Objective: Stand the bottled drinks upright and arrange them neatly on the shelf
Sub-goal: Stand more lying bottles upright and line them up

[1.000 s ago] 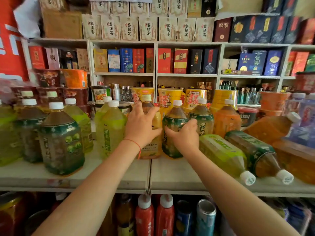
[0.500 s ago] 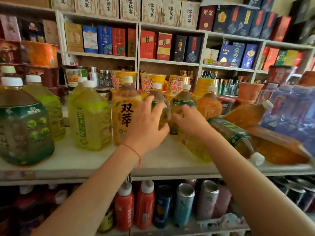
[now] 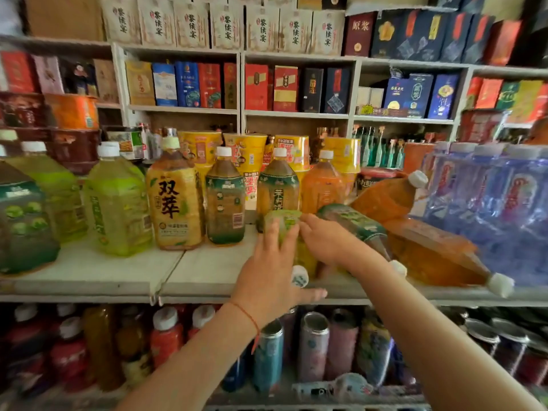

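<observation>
The fingers (image 3: pixel 280 232) of the left hand (image 3: pixel 268 280) lay straight and spread over a lying green-labelled bottle (image 3: pixel 284 221), its thumb stretched out to the right beneath the bottle's white cap (image 3: pixel 299 276). The right hand (image 3: pixel 326 244) rested on the same bottle from the right, fingers extended and pointing left; whether they curled round it could not be told through the blur. A red string circled the left wrist, and both forearms reached in from the near edge.

The bottle lay on the white shelf (image 3: pixel 118 274), cap toward the near edge. To its right lay a dark-green-labelled bottle (image 3: pixel 353 223) and an orange bottle (image 3: pixel 436 256), with another orange bottle (image 3: pixel 388 197) leaning behind them. To the left stood a row of upright bottles, among them a yellow-labelled bottle (image 3: pixel 175 200) and a brown tea bottle (image 3: pixel 225 200). Wrapped water bottles (image 3: pixel 498 203) filled the far right. Boxed goods lined the far shelves, and cans and red bottles stood on the shelf below.

The hands hid most of the held bottle, and the far right was blurred.
</observation>
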`<state>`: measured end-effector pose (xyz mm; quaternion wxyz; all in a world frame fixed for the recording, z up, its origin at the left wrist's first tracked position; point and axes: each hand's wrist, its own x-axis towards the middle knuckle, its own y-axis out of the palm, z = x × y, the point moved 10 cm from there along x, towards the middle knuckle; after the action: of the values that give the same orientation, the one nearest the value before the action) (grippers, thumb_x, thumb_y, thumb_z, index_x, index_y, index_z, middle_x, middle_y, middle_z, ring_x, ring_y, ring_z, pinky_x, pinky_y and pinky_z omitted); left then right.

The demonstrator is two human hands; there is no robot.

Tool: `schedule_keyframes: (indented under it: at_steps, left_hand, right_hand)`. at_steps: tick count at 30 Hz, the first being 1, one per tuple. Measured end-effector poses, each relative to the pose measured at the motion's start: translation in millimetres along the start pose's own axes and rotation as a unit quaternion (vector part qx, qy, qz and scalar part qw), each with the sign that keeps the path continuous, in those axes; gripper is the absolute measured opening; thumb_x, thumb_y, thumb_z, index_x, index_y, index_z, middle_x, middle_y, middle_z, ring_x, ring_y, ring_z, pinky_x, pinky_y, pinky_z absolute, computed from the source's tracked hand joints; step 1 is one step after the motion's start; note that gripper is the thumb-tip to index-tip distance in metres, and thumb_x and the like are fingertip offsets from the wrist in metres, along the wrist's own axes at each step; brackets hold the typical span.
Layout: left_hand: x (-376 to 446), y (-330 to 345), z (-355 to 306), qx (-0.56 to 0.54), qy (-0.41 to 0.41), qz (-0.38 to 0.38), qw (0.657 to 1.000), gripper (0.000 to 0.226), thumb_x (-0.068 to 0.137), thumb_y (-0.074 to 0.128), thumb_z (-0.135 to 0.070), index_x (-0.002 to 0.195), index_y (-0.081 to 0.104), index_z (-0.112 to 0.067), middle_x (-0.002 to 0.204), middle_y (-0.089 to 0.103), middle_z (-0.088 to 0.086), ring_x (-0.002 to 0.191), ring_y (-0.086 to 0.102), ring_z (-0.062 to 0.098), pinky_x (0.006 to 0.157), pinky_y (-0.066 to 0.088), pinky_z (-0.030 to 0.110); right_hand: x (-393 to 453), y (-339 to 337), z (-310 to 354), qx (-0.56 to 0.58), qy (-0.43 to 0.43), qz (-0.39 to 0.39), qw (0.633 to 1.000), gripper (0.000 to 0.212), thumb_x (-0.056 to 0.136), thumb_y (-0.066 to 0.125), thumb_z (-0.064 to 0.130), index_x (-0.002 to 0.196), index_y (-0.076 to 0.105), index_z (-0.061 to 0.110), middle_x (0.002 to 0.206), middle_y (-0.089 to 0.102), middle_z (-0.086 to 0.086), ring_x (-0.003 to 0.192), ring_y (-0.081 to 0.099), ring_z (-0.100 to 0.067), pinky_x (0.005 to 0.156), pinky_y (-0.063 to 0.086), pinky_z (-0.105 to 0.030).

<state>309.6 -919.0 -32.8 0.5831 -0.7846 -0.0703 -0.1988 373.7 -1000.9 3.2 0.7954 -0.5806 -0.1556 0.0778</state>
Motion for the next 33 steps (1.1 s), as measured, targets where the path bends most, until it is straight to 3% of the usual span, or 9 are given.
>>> schedule_keyframes:
  at_steps: [4, 8, 11, 14, 16, 19, 24, 29, 33]
  left_hand:
    - [-17.9, -14.2, 10.1, 0.043, 0.016, -0.118, 0.992, 0.098, 0.080, 0.036, -0.087, 0.159, 0.013, -0.035, 0.168, 0.011, 0.005, 0.146, 0.034, 0.027, 0.103, 0.049, 0.040]
    - [-25.3, -33.6, 22.2, 0.047, 0.050, -0.164, 0.984, 0.076, 0.086, 0.039, -0.076, 0.151, 0.039, -0.038, 0.155, 0.043, 0.003, 0.116, 0.064, 0.025, 0.077, 0.058, 0.036]
    - [-15.8, -61.2, 36.5, -0.015, 0.019, -0.143, 0.989, 0.072, 0.083, 0.035, -0.075, 0.148, 0.041, -0.044, 0.152, 0.045, -0.009, 0.115, 0.063, 0.018, 0.084, 0.055, 0.034]
    - [-3.3, -90.2, 37.5, -0.056, 0.025, -0.114, 0.992, 0.074, 0.082, 0.033, -0.075, 0.146, 0.048, -0.040, 0.148, 0.051, -0.009, 0.130, 0.054, 0.010, 0.102, 0.050, 0.035]
    - [3.5, -102.0, 34.7, -0.069, 0.040, -0.098, 0.992, 0.070, 0.084, 0.040, -0.071, 0.143, 0.052, -0.037, 0.145, 0.055, -0.011, 0.131, 0.051, 0.006, 0.109, 0.045, 0.034]
    - [12.2, -108.8, 34.8, -0.082, 0.046, -0.076, 0.993, 0.065, 0.084, 0.046, -0.066, 0.141, 0.056, -0.035, 0.141, 0.058, -0.013, 0.127, 0.054, 0.005, 0.107, 0.045, 0.029]
    - [19.8, -129.1, 45.4, -0.145, 0.004, -0.137, 0.980, 0.066, 0.079, 0.035, -0.080, 0.117, 0.060, -0.033, 0.099, 0.067, -0.014, 0.085, 0.064, 0.005, 0.071, 0.054, 0.029]
    - [42.1, -119.9, 59.8, -0.172, -0.047, -0.161, 0.971, 0.051, 0.092, 0.060, -0.053, 0.132, 0.053, -0.023, 0.121, 0.060, -0.005, 0.107, 0.060, 0.017, 0.091, 0.052, 0.040]
    - [48.5, -107.8, 88.6, -0.231, -0.103, -0.196, 0.947, 0.070, 0.077, 0.060, -0.068, 0.128, 0.050, -0.022, 0.119, 0.061, -0.001, 0.112, 0.058, 0.024, 0.097, 0.051, 0.048]
  right_hand:
    - [-3.9, 3.8, 11.4, 0.085, -0.021, -0.005, 0.996, 0.040, 0.107, 0.027, 0.015, 0.140, 0.043, -0.002, 0.146, 0.046, -0.021, 0.124, 0.053, -0.039, 0.102, 0.046, -0.046]
    - [-9.1, 2.4, 11.3, 0.226, -0.030, 0.020, 0.974, 0.044, 0.106, 0.027, 0.021, 0.148, 0.041, 0.019, 0.129, 0.062, -0.013, 0.101, 0.069, -0.035, 0.079, 0.059, -0.042]
    - [-17.1, -1.0, 13.9, 0.229, -0.096, 0.024, 0.968, 0.054, 0.100, 0.041, 0.015, 0.149, 0.037, 0.038, 0.102, 0.066, -0.006, 0.082, 0.071, -0.025, 0.075, 0.061, -0.043]
    - [-19.2, 2.2, 25.3, 0.083, -0.176, -0.002, 0.981, 0.098, 0.084, 0.075, 0.026, 0.152, 0.009, 0.049, 0.132, 0.044, -0.004, 0.112, 0.057, -0.021, 0.096, 0.053, -0.038]
    - [-18.4, -0.3, 36.6, 0.077, -0.207, -0.061, 0.973, 0.113, 0.071, 0.087, 0.037, 0.153, 0.009, 0.039, 0.147, 0.031, -0.002, 0.131, 0.041, -0.022, 0.107, 0.045, -0.041]
    - [-18.9, -11.1, 51.2, 0.131, -0.260, -0.151, 0.945, 0.103, 0.066, 0.090, 0.040, 0.148, 0.029, 0.024, 0.145, 0.043, 0.003, 0.129, 0.047, -0.018, 0.101, 0.049, -0.039]
    - [-13.8, -27.5, 55.5, 0.182, -0.219, -0.202, 0.937, 0.082, 0.065, 0.087, 0.047, 0.129, 0.040, 0.027, 0.114, 0.057, 0.013, 0.096, 0.062, -0.012, 0.073, 0.057, -0.036]
    - [7.0, -18.5, 63.8, 0.301, -0.111, -0.178, 0.930, 0.071, 0.067, 0.085, 0.048, 0.114, 0.040, 0.020, 0.100, 0.060, 0.007, 0.088, 0.064, -0.018, 0.074, 0.059, -0.046]
    - [14.6, -4.1, 84.2, 0.258, -0.065, -0.170, 0.949, 0.066, 0.075, 0.079, 0.050, 0.109, 0.031, 0.019, 0.101, 0.055, 0.003, 0.087, 0.060, -0.022, 0.075, 0.057, -0.046]
